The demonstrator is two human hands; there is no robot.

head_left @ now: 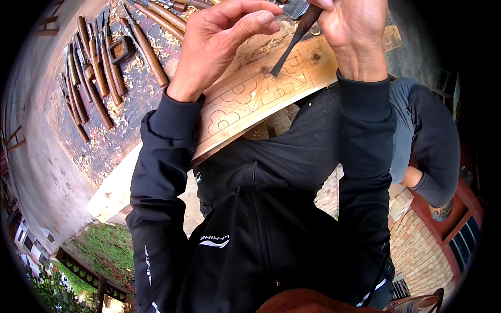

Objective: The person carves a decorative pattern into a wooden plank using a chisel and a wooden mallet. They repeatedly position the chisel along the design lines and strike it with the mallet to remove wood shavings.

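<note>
My right hand (355,31) is closed around the dark handle of a chisel (293,44), partly cut off by the top edge. The chisel slants down to the left, its flat tip on or just above a long, pale wooden board (323,65). Curved outlines and straight lines are drawn on the board, which lies slantwise in front of me. Over the board's left part, my left hand (224,39) is raised with thumb and forefinger loosely stretched. Nothing shows in it; its other fingers are mostly hidden. A dark metal tool head (296,8) lies just beyond its fingertips.
Several wooden-handled carving tools (99,68) lie on the worn workbench (122,138) at left, among wood shavings. A small dark square block (121,49) sits with them. Another person's bent leg and arm (436,141) are close on my right. Brick paving (422,245) lies below.
</note>
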